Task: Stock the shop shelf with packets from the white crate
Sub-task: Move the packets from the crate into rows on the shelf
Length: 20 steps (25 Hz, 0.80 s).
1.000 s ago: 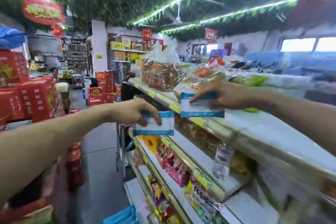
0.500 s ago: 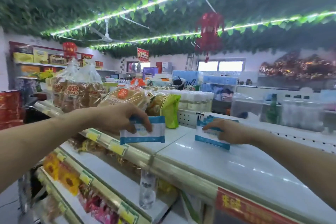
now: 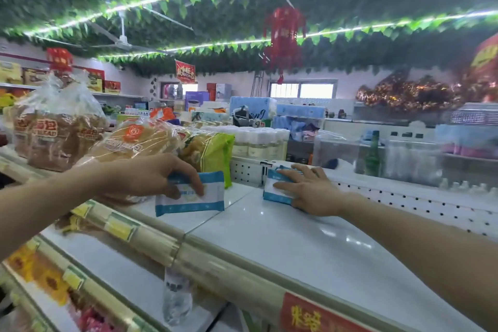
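Since the earlier frame the right grip (image 3: pixel 310 193) has slid its packet (image 3: pixel 276 193) back against the perforated panel (image 3: pixel 404 197) of the top shelf (image 3: pixel 296 245), fingers flat, squaring it; the left grip (image 3: pixel 151 178) pinches a second packet (image 3: pixel 194 201) upright near the front, seemingly next to go in.

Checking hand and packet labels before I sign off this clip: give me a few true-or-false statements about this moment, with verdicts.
1. The left hand holds a blue-and-white packet. True.
2. The right hand hangs empty, away from the shelf. False: it rests on similar packets lying on the top shelf.
3. A green packet stands behind the left hand's packet, next to the bread bags. True.
4. The water bottle stands on the top shelf. False: it stands on the lower shelf.
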Motion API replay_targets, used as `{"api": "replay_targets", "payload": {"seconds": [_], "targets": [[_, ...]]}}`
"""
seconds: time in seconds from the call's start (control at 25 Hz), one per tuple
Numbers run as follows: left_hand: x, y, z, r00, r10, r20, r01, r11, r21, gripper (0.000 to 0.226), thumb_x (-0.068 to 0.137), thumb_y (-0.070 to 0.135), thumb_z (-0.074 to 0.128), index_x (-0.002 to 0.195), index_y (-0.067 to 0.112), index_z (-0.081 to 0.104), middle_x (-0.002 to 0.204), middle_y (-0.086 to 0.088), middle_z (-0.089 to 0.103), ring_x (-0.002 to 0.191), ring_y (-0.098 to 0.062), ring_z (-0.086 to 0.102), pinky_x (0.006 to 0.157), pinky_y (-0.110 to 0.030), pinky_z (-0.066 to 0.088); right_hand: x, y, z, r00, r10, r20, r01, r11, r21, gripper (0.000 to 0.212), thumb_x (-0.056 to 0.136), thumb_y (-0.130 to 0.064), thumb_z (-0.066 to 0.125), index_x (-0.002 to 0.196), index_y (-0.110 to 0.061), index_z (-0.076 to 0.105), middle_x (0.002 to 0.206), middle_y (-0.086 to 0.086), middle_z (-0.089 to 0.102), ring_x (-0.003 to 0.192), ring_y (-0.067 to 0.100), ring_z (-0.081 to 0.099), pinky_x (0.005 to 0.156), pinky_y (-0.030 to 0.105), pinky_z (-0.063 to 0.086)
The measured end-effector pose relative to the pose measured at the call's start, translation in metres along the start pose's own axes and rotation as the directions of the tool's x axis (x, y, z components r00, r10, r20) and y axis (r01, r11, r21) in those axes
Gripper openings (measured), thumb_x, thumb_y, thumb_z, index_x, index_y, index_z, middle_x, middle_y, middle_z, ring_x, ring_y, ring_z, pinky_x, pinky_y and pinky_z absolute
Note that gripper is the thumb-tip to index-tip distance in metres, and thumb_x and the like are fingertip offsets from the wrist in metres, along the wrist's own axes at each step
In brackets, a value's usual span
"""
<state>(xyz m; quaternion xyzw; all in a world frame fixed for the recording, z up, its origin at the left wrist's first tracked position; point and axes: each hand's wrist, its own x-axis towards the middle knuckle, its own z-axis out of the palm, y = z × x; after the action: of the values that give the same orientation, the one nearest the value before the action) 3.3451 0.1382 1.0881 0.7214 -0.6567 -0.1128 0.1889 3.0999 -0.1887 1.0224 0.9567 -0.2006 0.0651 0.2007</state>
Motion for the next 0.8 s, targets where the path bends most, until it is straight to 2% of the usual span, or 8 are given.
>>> {"api": "replay_targets", "payload": {"seconds": [0.12, 0.28, 0.4, 0.48, 0.64, 0.8], "targets": [[0.037, 0.010, 0.012, 0.999, 0.027, 0.032, -0.027, 1.000, -0.009, 0.046, 0.095, 0.002, 0.067, 0.107, 0.045, 0.076, 0.106, 0.043, 0.061, 0.095, 0.022, 0.058, 0.087, -0.012, 0.047, 0.000, 0.012, 0.004, 0.999, -0.024, 0.039, 0.024, 1.000, 0.001, 0.063, 0.104, -0.054, 0.043, 0.157, -0.056, 0.009, 0.170, -0.018, -0.017, 0.158, 0.024, -0.016, 0.125, 0.059, 0.001], [0.096, 0.023, 0.033, 0.991, 0.125, 0.052, -0.129, 0.990, 0.065, 0.045, 0.094, 0.001, 0.067, 0.113, 0.041, 0.075, 0.119, 0.035, 0.055, 0.104, 0.021, 0.052, 0.084, -0.001, 0.040, -0.015, 0.029, -0.011, 0.999, 0.034, -0.019, -0.032, 0.995, 0.091, 0.065, 0.105, -0.056, 0.042, 0.157, -0.057, 0.004, 0.171, -0.016, -0.010, 0.158, 0.020, -0.012, 0.125, 0.057, 0.002], [0.143, 0.035, 0.052, 0.980, 0.176, 0.091, -0.184, 0.979, 0.089, 0.045, 0.093, 0.001, 0.068, 0.114, 0.040, 0.074, 0.126, 0.023, 0.056, 0.114, 0.001, 0.053, 0.087, -0.007, 0.043, -0.039, 0.052, -0.025, 0.987, 0.111, -0.120, -0.095, 0.987, 0.128, 0.065, 0.104, -0.051, 0.048, 0.158, -0.055, 0.012, 0.171, -0.014, 0.008, 0.158, 0.017, 0.001, 0.124, 0.055, 0.006], [0.168, 0.043, 0.062, 0.973, 0.211, 0.099, -0.218, 0.973, 0.073, 0.046, 0.091, -0.002, 0.069, 0.112, 0.039, 0.075, 0.127, 0.022, 0.056, 0.120, -0.007, 0.052, 0.089, -0.012, 0.043, -0.059, 0.069, -0.032, 0.977, 0.147, -0.156, -0.126, 0.982, 0.139, 0.062, 0.104, -0.049, 0.051, 0.157, -0.054, 0.019, 0.168, -0.014, 0.019, 0.156, 0.017, 0.011, 0.124, 0.056, 0.013], [0.203, 0.055, 0.075, 0.966, 0.249, 0.076, -0.251, 0.968, 0.017, 0.045, 0.087, -0.006, 0.072, 0.107, 0.034, 0.079, 0.127, 0.019, 0.062, 0.122, -0.011, 0.053, 0.102, -0.029, 0.048, -0.092, 0.091, -0.036, 0.964, 0.157, -0.213, -0.139, 0.986, 0.095, 0.058, 0.101, -0.051, 0.052, 0.154, -0.054, 0.028, 0.157, -0.014, 0.039, 0.146, 0.014, 0.029, 0.116, 0.050, 0.025], [0.223, 0.062, 0.086, 0.933, 0.353, 0.071, -0.358, 0.930, 0.084, 0.044, 0.085, -0.006, 0.074, 0.106, 0.032, 0.079, 0.125, 0.017, 0.060, 0.117, -0.008, 0.053, 0.104, -0.027, 0.044, -0.109, 0.101, -0.037, 0.963, 0.197, -0.185, -0.187, 0.980, 0.068, 0.057, 0.101, -0.051, 0.054, 0.153, -0.051, 0.033, 0.150, -0.014, 0.046, 0.141, 0.013, 0.034, 0.108, 0.045, 0.028]]}}
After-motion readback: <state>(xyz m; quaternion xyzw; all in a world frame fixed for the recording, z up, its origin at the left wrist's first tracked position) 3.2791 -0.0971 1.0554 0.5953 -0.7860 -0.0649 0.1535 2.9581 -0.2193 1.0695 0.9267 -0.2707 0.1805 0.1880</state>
